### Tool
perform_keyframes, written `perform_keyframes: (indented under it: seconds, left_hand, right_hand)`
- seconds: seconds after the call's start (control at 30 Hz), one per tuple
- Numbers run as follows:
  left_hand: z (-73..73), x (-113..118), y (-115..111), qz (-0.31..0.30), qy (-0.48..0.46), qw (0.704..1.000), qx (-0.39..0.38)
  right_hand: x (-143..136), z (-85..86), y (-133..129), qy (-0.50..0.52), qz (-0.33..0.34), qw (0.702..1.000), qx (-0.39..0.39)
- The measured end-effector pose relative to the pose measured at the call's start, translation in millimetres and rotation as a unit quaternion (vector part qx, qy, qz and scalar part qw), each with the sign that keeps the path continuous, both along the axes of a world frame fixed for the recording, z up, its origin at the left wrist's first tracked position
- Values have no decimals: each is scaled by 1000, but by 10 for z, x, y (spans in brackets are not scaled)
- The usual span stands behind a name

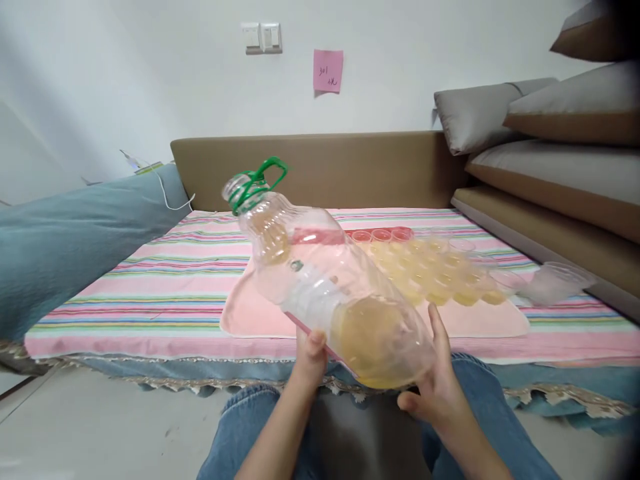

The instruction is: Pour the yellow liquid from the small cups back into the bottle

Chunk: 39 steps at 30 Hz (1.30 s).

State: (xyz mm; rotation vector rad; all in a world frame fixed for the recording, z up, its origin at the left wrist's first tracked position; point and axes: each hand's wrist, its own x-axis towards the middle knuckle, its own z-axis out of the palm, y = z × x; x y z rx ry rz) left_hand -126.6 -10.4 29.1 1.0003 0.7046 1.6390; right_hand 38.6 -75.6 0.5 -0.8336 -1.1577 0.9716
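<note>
A large clear plastic bottle [325, 287] is tilted, its uncapped mouth up to the left with a green handle [273, 175] round the neck. Yellowish liquid lies in its lower end. My left hand [311, 357] holds the bottle's underside near the middle, its fingers partly hidden behind it. My right hand [435, 380] supports the base at the lower right, thumb and a finger spread against it. Beyond, several clear cups [425, 267] with yellowish contents stand close together on a pink mat [480, 323]. Several stacked cups [555, 283] lie on their side at the right.
A striped cloth [125, 300] covers the low bed or sofa. Grey and brown cushions [565, 173] are piled at the right. A blue-covered armrest [90, 233] with a white cable is at the left. Behind stands a brown backrest [400, 167].
</note>
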Motion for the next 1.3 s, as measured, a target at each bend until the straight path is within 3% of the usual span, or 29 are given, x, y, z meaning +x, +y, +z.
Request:
perform_keyframes:
  seconds: [0.17, 0.33, 0.47, 0.67, 0.87, 1.1, 1.3]
  left_hand:
    - [-87, 367, -179, -146, 13, 989, -3]
    - [37, 508, -261, -269, 94, 958, 26]
    - [98, 590, -246, -309, 117, 942, 61]
    - [83, 666, -205, -309, 154, 933, 106]
    - [112, 655, -152, -306, 130, 937, 110]
    - [132, 552, 56, -254, 7, 966, 35]
    - [158, 603, 107, -222, -5, 975, -25]
  right_hand:
    - [51, -218, -143, 47, -105, 992, 53]
    - [252, -187, -369, 35, -179, 983, -8]
    - [379, -175, -470, 29, -196, 980, -12]
    - [442, -127, -566, 78, -210, 974, -21]
    - [666, -22, -704, 80, -196, 975, -72]
    - [1268, -225, -788, 19, -274, 954, -116]
    - [1598, -329, -845, -29, -330, 936, -116]
